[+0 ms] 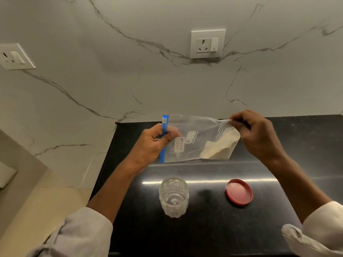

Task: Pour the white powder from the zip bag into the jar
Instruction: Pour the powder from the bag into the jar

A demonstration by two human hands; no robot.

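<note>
Left hand (155, 140) pinches the blue zip strip (164, 140) of the zip bag (196, 140); right hand (257, 134) pinches the bag's opposite edge. The bag hangs sideways at frame centre, above the black counter (204, 238), white powder (220, 147) gathered at its right end. Below stand the open clear jar (174, 197) and, well apart to the right, a red lid (239, 192).

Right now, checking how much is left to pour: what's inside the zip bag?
White powder sits heaped in the zip bag corner near the right hand. That hand's fingers cover the corner above it.
</note>
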